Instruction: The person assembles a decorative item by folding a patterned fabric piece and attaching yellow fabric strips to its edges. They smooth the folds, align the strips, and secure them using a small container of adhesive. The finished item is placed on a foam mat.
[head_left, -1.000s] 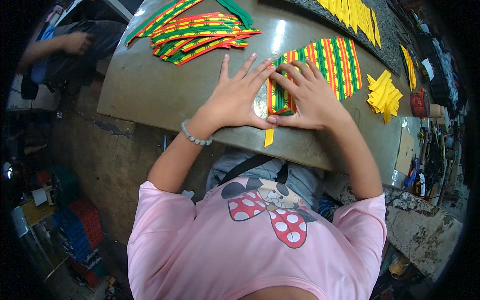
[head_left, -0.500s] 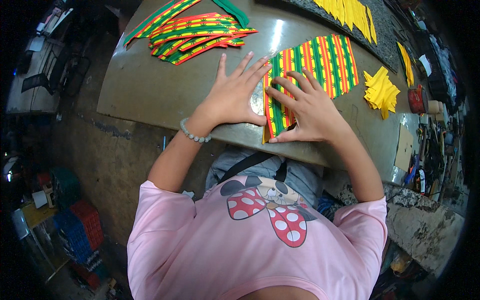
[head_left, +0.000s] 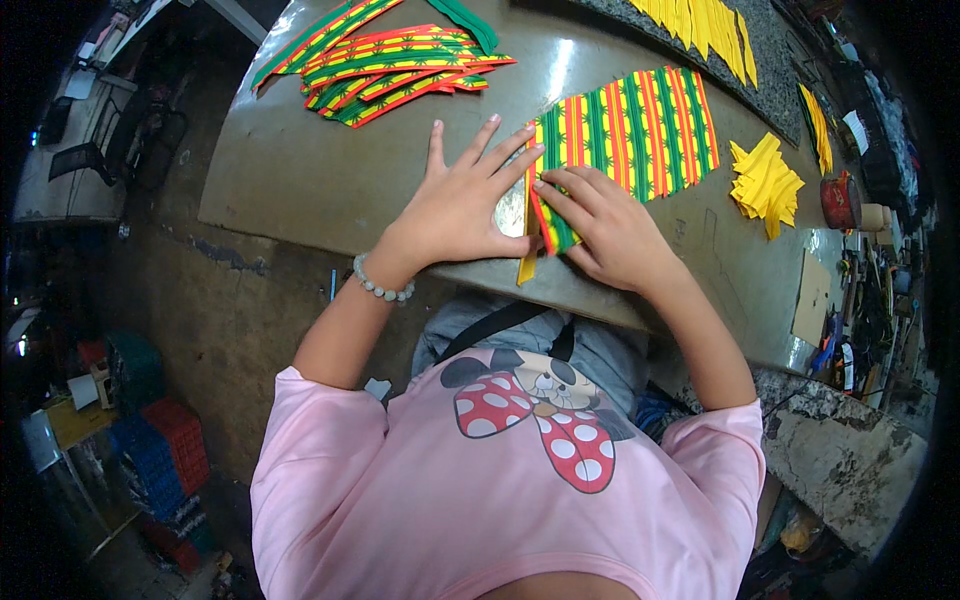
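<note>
At the near edge of the worktable [head_left: 300, 190], a left hand [head_left: 460, 200] lies flat, fingers spread, beside a striped red, yellow and green sheet [head_left: 625, 135]; the right hand [head_left: 605, 225] presses its near corner, gripping nothing. Similar cut strips [head_left: 385, 60] beyond the sheet suggest more remain unjoined.

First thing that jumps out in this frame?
The striped red, yellow and green paper sheet at the middle of the grey-brown table, with both bare hands pressed on its near edge: the left hand flat with fingers spread, the right hand beside it. Next, a fanned pile of matching striped strips at the far left, and crumpled yellow paper pieces to the right.
</note>
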